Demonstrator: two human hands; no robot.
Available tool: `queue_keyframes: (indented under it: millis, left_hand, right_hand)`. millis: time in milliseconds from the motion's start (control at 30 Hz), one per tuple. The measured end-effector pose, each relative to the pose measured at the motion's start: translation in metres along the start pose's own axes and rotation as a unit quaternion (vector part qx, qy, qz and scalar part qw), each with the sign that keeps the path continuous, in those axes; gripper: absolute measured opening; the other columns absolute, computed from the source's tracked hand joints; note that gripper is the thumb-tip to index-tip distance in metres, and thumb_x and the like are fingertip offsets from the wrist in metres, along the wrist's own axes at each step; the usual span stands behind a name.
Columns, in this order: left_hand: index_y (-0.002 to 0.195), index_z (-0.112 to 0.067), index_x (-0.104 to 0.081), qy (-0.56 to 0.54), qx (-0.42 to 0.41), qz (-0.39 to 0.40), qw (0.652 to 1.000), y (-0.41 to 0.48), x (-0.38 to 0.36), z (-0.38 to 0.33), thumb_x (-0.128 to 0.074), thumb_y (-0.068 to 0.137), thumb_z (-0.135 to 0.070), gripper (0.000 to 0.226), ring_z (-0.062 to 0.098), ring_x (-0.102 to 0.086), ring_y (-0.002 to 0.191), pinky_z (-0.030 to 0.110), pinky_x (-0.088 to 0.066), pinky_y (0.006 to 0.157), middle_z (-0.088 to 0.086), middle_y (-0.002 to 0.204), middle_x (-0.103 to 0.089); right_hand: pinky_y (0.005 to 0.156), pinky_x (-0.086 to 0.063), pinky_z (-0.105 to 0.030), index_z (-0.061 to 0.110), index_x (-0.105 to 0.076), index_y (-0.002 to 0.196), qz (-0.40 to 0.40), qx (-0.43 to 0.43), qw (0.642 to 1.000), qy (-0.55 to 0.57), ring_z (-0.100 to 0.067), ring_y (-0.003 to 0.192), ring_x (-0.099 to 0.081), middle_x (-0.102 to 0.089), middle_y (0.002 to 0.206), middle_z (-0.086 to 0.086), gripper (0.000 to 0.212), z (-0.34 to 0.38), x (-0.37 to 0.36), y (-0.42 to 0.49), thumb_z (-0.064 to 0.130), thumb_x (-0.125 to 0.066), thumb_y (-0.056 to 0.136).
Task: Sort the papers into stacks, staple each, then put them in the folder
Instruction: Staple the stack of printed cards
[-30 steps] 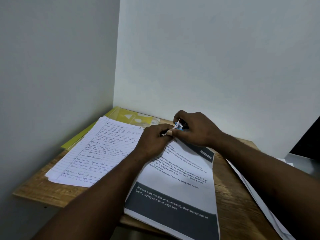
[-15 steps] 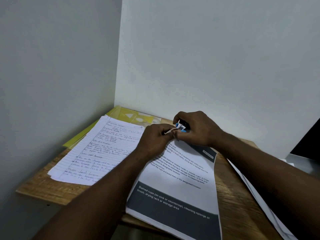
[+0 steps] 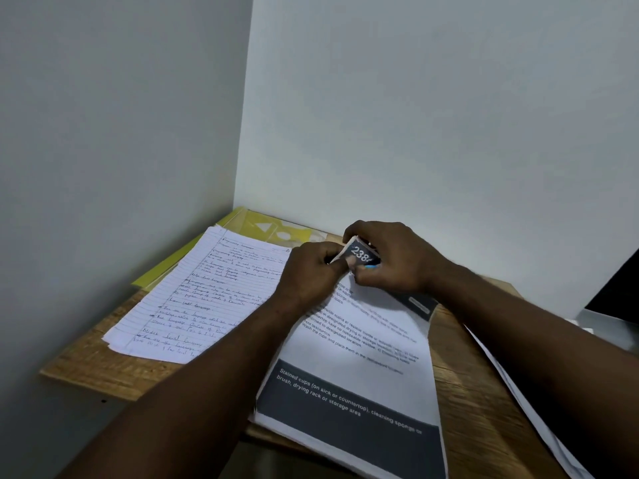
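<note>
- The printed stack (image 3: 359,357) lies on the wooden table (image 3: 103,371) in the lower middle of the frame, its dark band with white text nearest the camera.
- The stack's far corner (image 3: 359,254) is bent up off the table, at the frame's centre, and shows white digits "238" on a dark ground.
- The left hand (image 3: 311,274) comes in from the lower left; its thumb and curled fingers pinch that raised corner.
- The right hand (image 3: 394,261) comes in from the lower right with its fingers curled over the same corner from behind, gripping it.
- A small blue piece (image 3: 370,266) shows under the right hand's fingers; what it belongs to cannot be told.
- A pile of handwritten lined sheets (image 3: 193,295) lies left of the printed stack, partly under the left forearm.
- The yellow folder (image 3: 231,217) lies beneath the lined sheets, pushed into the wall corner, with white shapes showing on its far part.
- More white paper (image 3: 534,418) runs along the right side of the table, mostly hidden by the right forearm.
- A dark object (image 3: 619,288) sits at the right edge of the frame.
</note>
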State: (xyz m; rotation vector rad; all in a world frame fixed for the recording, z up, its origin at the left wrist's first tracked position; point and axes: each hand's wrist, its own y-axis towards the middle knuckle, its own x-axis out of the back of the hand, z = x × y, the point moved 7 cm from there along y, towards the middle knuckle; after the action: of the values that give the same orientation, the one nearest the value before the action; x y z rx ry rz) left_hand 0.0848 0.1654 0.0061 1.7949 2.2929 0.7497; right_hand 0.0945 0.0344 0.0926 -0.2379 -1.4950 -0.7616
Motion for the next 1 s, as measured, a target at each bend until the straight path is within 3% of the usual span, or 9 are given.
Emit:
queue_keyframes:
  millis: [100,200,333,433,500,567,800,900,1000]
  left_hand:
    - [0.081,-0.029,-0.081,-0.083,0.027,0.039,0.995,-0.005,-0.013,0.004,-0.076,0.079,-0.052,0.023,0.015,-0.062,0.072,0.038,-0.048,0.070,0.007,0.074,-0.074]
    - [0.083,-0.017,-0.081,-0.149,0.066,0.040,0.986,-0.002,-0.016,0.012,-0.081,0.074,-0.052,0.036,0.019,-0.059,0.078,0.039,-0.042,0.077,0.022,0.080,-0.070]
    - [0.064,-0.016,-0.070,-0.213,0.111,0.042,0.970,0.001,-0.016,0.017,-0.085,0.076,-0.045,0.036,0.023,-0.057,0.074,0.041,-0.041,0.078,0.007,0.071,-0.064]
    - [0.065,-0.020,-0.073,-0.217,0.109,0.038,0.969,-0.001,-0.015,0.015,-0.083,0.084,-0.038,0.028,0.021,-0.061,0.070,0.041,-0.046,0.076,0.004,0.071,-0.070]
    - [0.073,-0.018,-0.074,-0.226,0.112,0.031,0.967,-0.002,-0.012,0.014,-0.084,0.079,-0.042,0.026,0.026,-0.067,0.079,0.048,-0.053,0.081,0.015,0.083,-0.075]
    - [0.073,-0.018,-0.073,-0.230,0.115,0.024,0.966,-0.001,-0.011,0.015,-0.085,0.074,-0.043,0.027,0.028,-0.068,0.083,0.046,-0.051,0.084,0.017,0.086,-0.075]
    - [0.066,-0.015,-0.065,-0.208,0.128,-0.004,0.970,0.000,-0.006,0.018,-0.084,0.068,-0.041,0.032,0.025,-0.054,0.075,0.041,-0.041,0.076,0.015,0.077,-0.060]
    - [0.069,-0.010,-0.067,-0.210,0.133,-0.004,0.969,-0.001,-0.008,0.019,-0.083,0.069,-0.044,0.038,0.026,-0.056,0.075,0.042,-0.044,0.077,0.016,0.077,-0.063]
    - [0.068,-0.016,-0.069,-0.201,0.138,-0.004,0.970,-0.003,-0.008,0.018,-0.082,0.074,-0.047,0.034,0.025,-0.060,0.074,0.041,-0.046,0.076,0.016,0.076,-0.067]
  right_hand:
    - [0.078,-0.052,-0.035,0.031,-0.061,0.128,-0.013,-0.027,1.000,0.006,-0.012,0.084,-0.063,-0.066,0.096,0.013,0.065,-0.012,0.004,-0.002,0.058,-0.062,0.070]
    - [0.076,-0.050,-0.032,0.034,-0.062,0.125,-0.044,-0.056,0.996,0.049,-0.007,0.081,-0.065,-0.068,0.089,0.013,0.052,-0.028,0.008,-0.008,0.056,-0.067,0.077]
    - [0.077,-0.052,-0.031,0.034,-0.068,0.112,-0.113,-0.151,0.966,0.176,-0.012,0.075,-0.068,-0.076,0.084,0.005,0.032,-0.054,0.014,-0.023,0.052,-0.063,0.086]
    - [0.069,-0.047,-0.030,0.026,-0.071,0.105,-0.160,-0.204,0.934,0.247,-0.014,0.064,-0.064,-0.078,0.081,-0.001,0.015,-0.072,0.018,-0.038,0.037,-0.063,0.098]
    - [0.066,-0.045,-0.029,0.023,-0.072,0.102,-0.188,-0.234,0.916,0.265,-0.014,0.062,-0.062,-0.078,0.081,-0.002,0.015,-0.080,0.019,-0.048,0.035,-0.062,0.100]
    - [0.064,-0.045,-0.029,0.021,-0.072,0.100,-0.212,-0.258,0.901,0.278,-0.016,0.060,-0.062,-0.077,0.080,-0.002,0.019,-0.088,0.016,-0.058,0.037,-0.062,0.100]
    - [0.065,-0.047,-0.031,0.023,-0.071,0.098,-0.268,-0.291,0.876,0.276,-0.013,0.058,-0.062,-0.077,0.078,0.002,0.020,-0.099,-0.001,-0.087,0.041,-0.064,0.101]
    - [0.068,-0.049,-0.034,0.027,-0.071,0.098,-0.280,-0.301,0.870,0.273,-0.011,0.064,-0.063,-0.077,0.077,0.005,0.017,-0.099,-0.011,-0.095,0.043,-0.064,0.101]
    - [0.069,-0.050,-0.034,0.029,-0.071,0.098,-0.299,-0.306,0.860,0.280,-0.003,0.065,-0.064,-0.076,0.077,0.007,0.013,-0.098,-0.021,-0.102,0.042,-0.066,0.100]
